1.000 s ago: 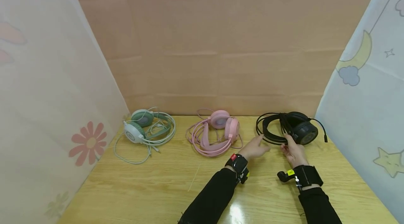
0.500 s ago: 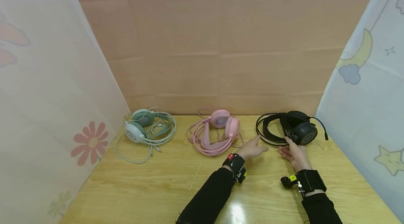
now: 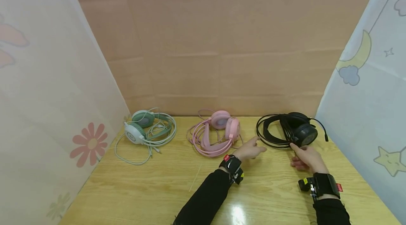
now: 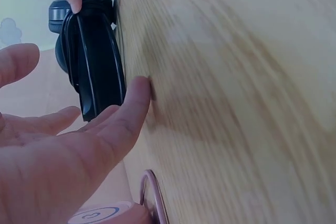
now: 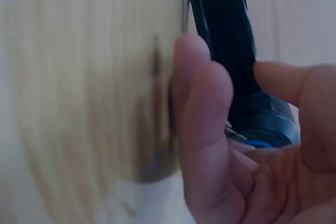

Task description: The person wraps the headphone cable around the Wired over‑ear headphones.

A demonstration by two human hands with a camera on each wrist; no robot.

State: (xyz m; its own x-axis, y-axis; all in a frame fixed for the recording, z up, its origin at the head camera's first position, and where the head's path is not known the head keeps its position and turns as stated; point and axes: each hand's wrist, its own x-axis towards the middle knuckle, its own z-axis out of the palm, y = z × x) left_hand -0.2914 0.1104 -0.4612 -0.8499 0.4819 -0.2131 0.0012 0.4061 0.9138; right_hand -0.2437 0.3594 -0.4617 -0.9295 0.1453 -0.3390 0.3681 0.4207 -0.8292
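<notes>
A black headset [image 3: 306, 134], its cable coiled about the headband, lies at the back right of the table. My right hand [image 3: 307, 157] is at its front edge, the thumb tip touching the cable loops; the other fingers curve loosely below. In the right wrist view, thumb and fingers of the right hand [image 5: 210, 114] stand apart, with nothing seen pinched between them. My left hand [image 3: 248, 149] hovers over or rests on the table between the pink headset [image 3: 233, 129] and the black one. In the left wrist view its fingers [image 4: 123, 124] are extended and hold nothing.
A green and white headset [image 3: 134, 132] with a coiled white cable lies at the back left. A brown paper wall [image 3: 203, 52] closes off the back of the wooden table [image 3: 142, 189]. Patterned white panels stand at left [image 3: 47, 105] and right [image 3: 364, 112].
My right hand has shifted right and toward me along the black headset's front edge. The left hand has drawn slightly back to the left. The headsets have barely moved.
</notes>
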